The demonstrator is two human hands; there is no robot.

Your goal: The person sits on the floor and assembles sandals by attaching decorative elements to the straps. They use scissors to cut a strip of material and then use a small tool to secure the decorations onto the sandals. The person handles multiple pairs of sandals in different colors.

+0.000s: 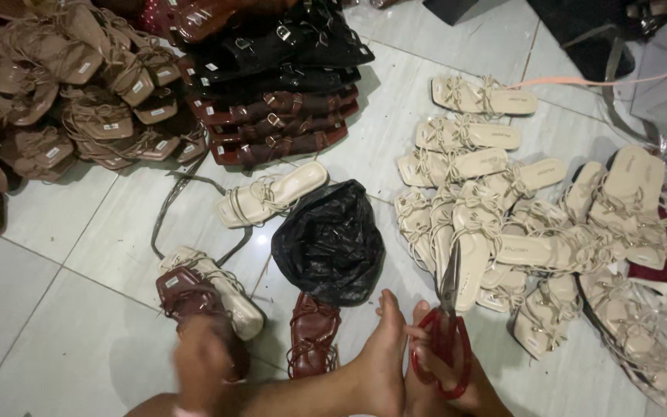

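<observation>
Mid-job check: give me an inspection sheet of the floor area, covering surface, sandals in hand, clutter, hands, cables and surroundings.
Surface: pale tiled floor, glossy, person's bare feet resting on it.
Job's things: dark brown sandal under the left hand; red-handled scissors in the right hand; second brown sandal lying between.
Clutter: black plastic bag; loose heap of cream strappy sandals; one cream sandal apart.
Grippers: left hand blurred, on the sandal; right hand gripping the scissors, blades pointing away.
Cables: nothing seen; a dark strap lies on the tiles.
Surroundings: stacked tan sandals and black and brown sandals behind.
</observation>
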